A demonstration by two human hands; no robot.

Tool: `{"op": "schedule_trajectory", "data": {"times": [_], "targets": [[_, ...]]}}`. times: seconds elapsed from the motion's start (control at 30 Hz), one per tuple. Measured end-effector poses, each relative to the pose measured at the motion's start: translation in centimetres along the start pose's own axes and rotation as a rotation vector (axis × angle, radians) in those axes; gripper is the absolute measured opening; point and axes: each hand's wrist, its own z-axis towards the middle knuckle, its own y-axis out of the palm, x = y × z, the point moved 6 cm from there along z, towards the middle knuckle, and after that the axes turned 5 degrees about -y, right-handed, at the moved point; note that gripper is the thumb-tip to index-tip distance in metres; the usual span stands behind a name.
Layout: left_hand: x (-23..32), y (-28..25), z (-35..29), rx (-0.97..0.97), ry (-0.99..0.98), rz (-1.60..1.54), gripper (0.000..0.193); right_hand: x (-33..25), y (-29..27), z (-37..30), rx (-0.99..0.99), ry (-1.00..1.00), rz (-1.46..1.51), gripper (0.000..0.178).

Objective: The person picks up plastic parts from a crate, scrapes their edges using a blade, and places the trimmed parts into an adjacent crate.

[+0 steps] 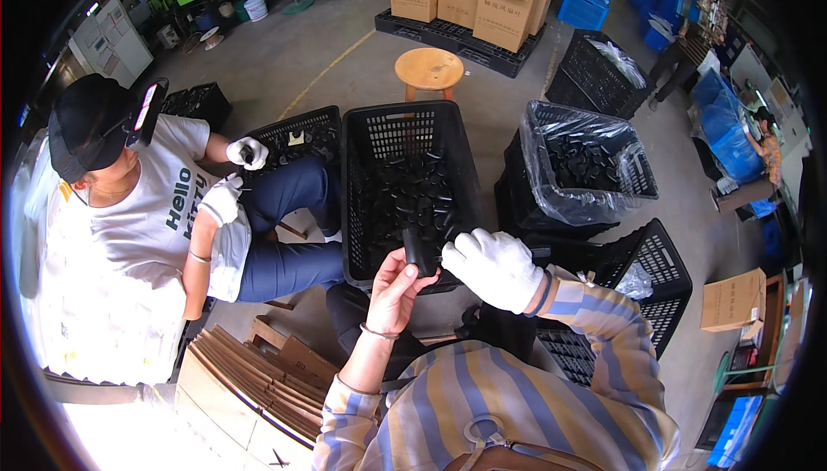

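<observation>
My bare left hand [393,295] is closed round a dark, curved black plastic piece [419,251], held upright over the near end of a black crate [472,182]. Many small black plastic parts [409,191] lie loose in that crate. Right beside the piece is my right hand [494,269], in a white glove, its fingers pinched together at the piece's edge. What those fingers hold is hidden, though a dark, handle-like shape [541,251] shows just beyond the glove.
On the left a seated co-worker [121,161] in white gloves handles a small dark part over another crate [327,115]. To the right stands a plastic-lined crate [642,191] of black parts, with a tilted crate [676,273] nearer. Flattened cardboard [250,385] lies lower left; a stool [429,66] stands ahead.
</observation>
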Motion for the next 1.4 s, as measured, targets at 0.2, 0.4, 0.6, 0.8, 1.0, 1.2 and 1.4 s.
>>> {"op": "schedule_trajectory", "data": {"times": [0.2, 0.4, 0.6, 0.8, 1.0, 1.2, 1.4], "targets": [[0.2, 0.0, -0.4, 0.041, 0.097, 0.247, 0.035, 1.0, 1.0, -0.1, -0.132, 0.024, 0.179, 0.012], [1.1, 1.8, -1.1, -0.009, 0.248, 0.599, 0.043, 3.8, 3.7, -0.7, -0.369, 0.142, 0.718, 0.012], [3.4, 6.2, -2.4, -0.207, 0.537, 1.217, 0.046, 3.8, 6.5, -2.1, -0.729, 0.373, 1.450, 0.017], [3.1, 8.3, -4.2, -0.551, 0.942, 1.548, 0.037, 1.0, 8.9, -4.8, -1.025, 0.396, 2.150, 0.026], [1.5, 1.4, -1.3, -0.173, -0.067, 0.153, 0.038, 4.6, 7.5, -3.3, -0.604, 0.682, 1.736, 0.042], [-2.6, 0.2, -1.1, -0.300, -0.367, -0.082, 0.045, 3.1, 5.1, 0.8, -0.322, 0.242, 1.164, 0.031], [-2.2, -0.9, -0.9, -0.087, -0.104, -0.083, 0.028, 2.3, 4.6, 1.4, -0.290, 0.240, 1.126, 0.032]]}}
